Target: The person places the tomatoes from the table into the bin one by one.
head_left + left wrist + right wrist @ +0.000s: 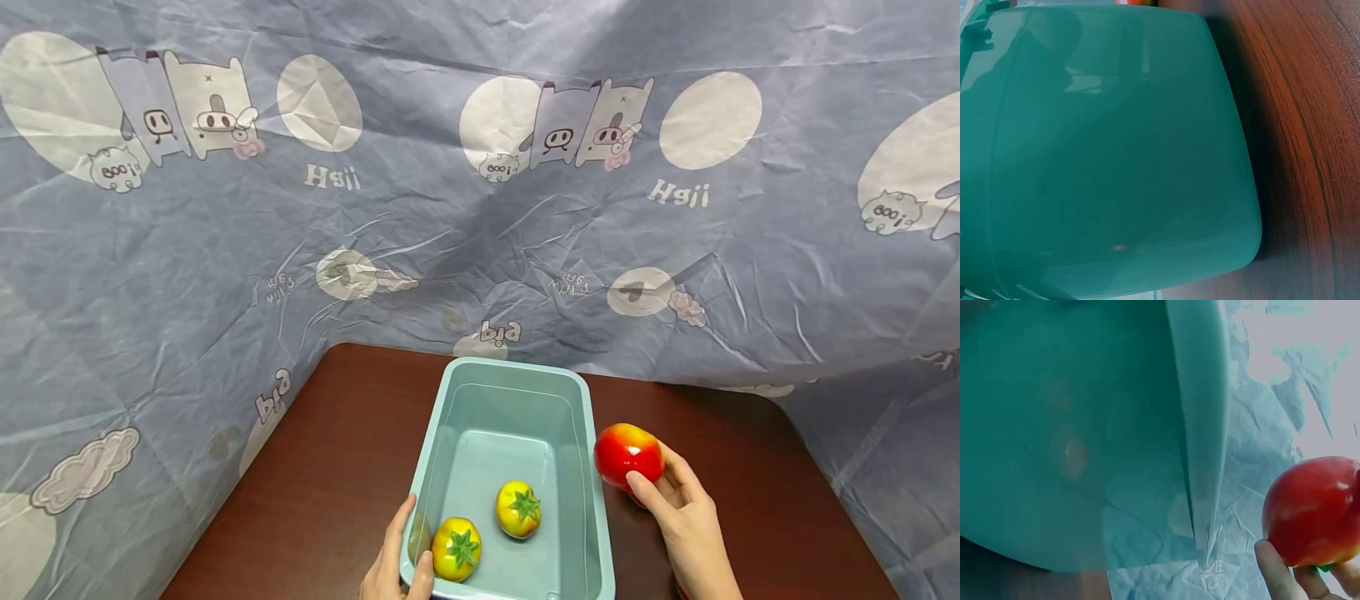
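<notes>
A pale green plastic bin (498, 372) stands on the table, and my left hand (392, 560) grips its near left corner, thumb over the rim and fingers along the outside. Inside it lie two yellow tomatoes (457, 550) with green star-shaped tops, one by the near left corner, the other (517, 509) nearer the middle. Just past the right rim, my right hand (688, 518) holds a shiny red tomato (628, 454) with a yellow-orange patch, thumb against its near side. The right wrist view shows that red tomato (1313, 509) beside the bin's rim (1202, 412). Only the bin's outer wall (1116, 150) fills most of the left wrist view.
The dark reddish-brown table (337, 433) extends on both sides of the bin. A blue-grey printed cloth (420, 200) hangs behind and around it. Under the right hand, a bit of something red (636, 499) shows, mostly hidden.
</notes>
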Motion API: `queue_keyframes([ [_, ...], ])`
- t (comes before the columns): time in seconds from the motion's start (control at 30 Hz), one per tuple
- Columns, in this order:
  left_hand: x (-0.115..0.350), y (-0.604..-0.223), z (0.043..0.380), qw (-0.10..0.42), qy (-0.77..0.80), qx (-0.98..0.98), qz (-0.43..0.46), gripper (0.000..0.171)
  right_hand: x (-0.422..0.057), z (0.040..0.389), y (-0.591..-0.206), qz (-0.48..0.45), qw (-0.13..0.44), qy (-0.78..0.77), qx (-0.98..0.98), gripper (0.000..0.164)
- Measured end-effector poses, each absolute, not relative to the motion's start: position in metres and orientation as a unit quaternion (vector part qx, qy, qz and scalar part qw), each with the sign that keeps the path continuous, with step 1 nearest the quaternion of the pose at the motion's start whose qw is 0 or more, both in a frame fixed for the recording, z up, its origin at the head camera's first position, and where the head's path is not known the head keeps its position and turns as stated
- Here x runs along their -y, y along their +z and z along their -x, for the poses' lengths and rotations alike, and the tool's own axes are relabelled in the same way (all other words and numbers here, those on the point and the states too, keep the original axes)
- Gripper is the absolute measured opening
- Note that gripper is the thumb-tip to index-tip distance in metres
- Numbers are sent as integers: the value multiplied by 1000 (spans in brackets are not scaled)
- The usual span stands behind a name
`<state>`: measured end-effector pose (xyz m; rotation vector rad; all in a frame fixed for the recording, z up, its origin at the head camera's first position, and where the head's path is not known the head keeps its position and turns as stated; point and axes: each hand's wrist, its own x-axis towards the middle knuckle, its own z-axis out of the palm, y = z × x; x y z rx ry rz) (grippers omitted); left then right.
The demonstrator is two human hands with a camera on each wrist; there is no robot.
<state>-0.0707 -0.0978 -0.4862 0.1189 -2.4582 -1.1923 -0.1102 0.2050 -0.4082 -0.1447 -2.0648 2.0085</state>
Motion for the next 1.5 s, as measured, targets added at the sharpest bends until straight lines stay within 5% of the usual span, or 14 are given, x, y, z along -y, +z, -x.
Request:
queue_keyframes([
  [0.37,98,-489,72,215,-422,880,-42,67,-183,102,-408,-90,110,647,749,56],
  [0.87,98,-485,71,194,-421,885,-52,65,-157,101,-415,-312,86,282,903,61],
  [1.27,98,-487,72,202,-418,884,-52,65,-150,102,-410,-307,-10,173,936,62],
  [1.5,99,-487,72,205,-414,885,-51,66,-149,102,-412,-312,6,167,935,52],
])
